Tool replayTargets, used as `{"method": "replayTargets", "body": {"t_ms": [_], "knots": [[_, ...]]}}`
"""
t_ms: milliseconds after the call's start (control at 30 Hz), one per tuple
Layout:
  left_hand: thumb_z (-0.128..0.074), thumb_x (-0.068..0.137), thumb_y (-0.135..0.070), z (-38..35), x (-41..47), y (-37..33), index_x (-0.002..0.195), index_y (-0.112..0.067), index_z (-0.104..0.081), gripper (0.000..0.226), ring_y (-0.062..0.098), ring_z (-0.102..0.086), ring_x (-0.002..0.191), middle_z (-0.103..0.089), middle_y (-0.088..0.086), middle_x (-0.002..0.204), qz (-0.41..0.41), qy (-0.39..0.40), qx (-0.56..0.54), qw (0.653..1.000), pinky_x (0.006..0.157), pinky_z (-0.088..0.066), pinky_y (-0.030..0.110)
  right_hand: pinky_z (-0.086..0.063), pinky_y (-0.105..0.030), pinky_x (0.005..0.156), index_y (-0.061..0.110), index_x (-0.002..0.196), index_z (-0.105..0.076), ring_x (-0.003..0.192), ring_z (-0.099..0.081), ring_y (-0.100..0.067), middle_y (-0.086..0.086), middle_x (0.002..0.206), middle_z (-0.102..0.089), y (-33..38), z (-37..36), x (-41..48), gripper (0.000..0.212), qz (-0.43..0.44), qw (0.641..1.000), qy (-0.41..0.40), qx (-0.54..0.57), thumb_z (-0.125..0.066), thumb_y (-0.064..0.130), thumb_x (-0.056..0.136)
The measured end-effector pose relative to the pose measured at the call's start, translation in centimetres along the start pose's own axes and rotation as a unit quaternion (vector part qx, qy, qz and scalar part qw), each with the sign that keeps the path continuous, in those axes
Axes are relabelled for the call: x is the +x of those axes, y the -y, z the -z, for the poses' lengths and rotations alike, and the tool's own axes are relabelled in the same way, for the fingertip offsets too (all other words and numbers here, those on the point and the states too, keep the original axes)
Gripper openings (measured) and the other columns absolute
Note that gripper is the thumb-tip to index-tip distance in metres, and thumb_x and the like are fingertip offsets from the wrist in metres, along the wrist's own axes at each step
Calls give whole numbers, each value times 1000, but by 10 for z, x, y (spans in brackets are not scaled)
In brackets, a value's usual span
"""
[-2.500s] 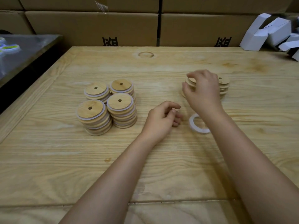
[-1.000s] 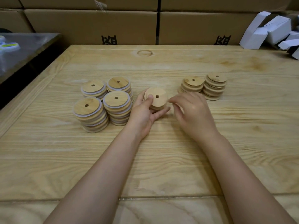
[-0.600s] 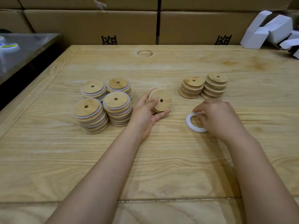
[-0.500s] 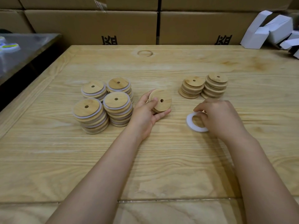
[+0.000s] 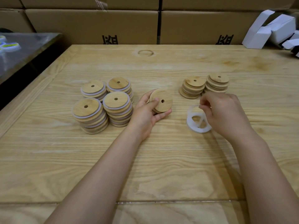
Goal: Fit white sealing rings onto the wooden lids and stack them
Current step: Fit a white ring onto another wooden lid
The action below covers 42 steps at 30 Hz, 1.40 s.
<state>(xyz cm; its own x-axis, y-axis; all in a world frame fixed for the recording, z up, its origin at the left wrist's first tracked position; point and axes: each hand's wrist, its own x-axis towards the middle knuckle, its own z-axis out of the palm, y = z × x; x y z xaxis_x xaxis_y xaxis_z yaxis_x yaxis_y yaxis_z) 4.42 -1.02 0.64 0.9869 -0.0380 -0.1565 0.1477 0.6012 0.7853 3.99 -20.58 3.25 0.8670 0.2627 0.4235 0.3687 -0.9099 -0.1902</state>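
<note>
While the left hand [image 5: 145,115] is clamping its fingers round a tilted wooden lid [image 5: 162,98], the right hand [image 5: 226,113] is pinching a white ring [image 5: 196,126] between its fingers; the ring is showing blurred. Ringed stacks [image 5: 117,105] are standing just beside the left hand.

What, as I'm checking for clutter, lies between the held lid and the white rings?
Head view: only bare table separates the lid in the left hand from the white rings.
</note>
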Motion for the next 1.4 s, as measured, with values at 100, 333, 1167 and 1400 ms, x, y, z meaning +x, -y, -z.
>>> {"method": "replayTargets", "body": {"t_ms": [100,333,1167,1400], "knots": [[-42,96,-1,0,-1,0,120,-14,-51,28,25,-60,102,-56,11,116,-7,10,26,1000,80,-57,42,-44,-41,77,4,87,-60,79,-57,-26,-6,82,-62,3,0,1,6,13,998,-17,54,-57,-1,87],[-45,96,0,0,-5,6,105,-24,-52,26,21,-61,84,-53,4,76,-83,15,133,988,70,-59,42,-39,-9,72,10,90,-60,81,-52,-5,3,85,-60,32,-10,1,7,-17,958,-43,285,-57,4,88],[-46,97,-10,-4,-13,12,89,-17,-43,11,24,-67,75,-62,6,85,-130,32,223,965,61,-57,43,-50,-14,72,22,81,-66,83,-62,-4,10,83,-67,45,-27,3,11,-205,860,-59,464,-66,11,85],[-51,94,-9,-5,-8,17,84,-18,-48,14,15,-66,74,-59,1,81,-142,-23,229,963,54,-59,32,-53,-25,79,23,80,-66,84,-65,-10,6,82,-69,46,-25,3,12,-223,857,-60,461,-66,12,84]]}}
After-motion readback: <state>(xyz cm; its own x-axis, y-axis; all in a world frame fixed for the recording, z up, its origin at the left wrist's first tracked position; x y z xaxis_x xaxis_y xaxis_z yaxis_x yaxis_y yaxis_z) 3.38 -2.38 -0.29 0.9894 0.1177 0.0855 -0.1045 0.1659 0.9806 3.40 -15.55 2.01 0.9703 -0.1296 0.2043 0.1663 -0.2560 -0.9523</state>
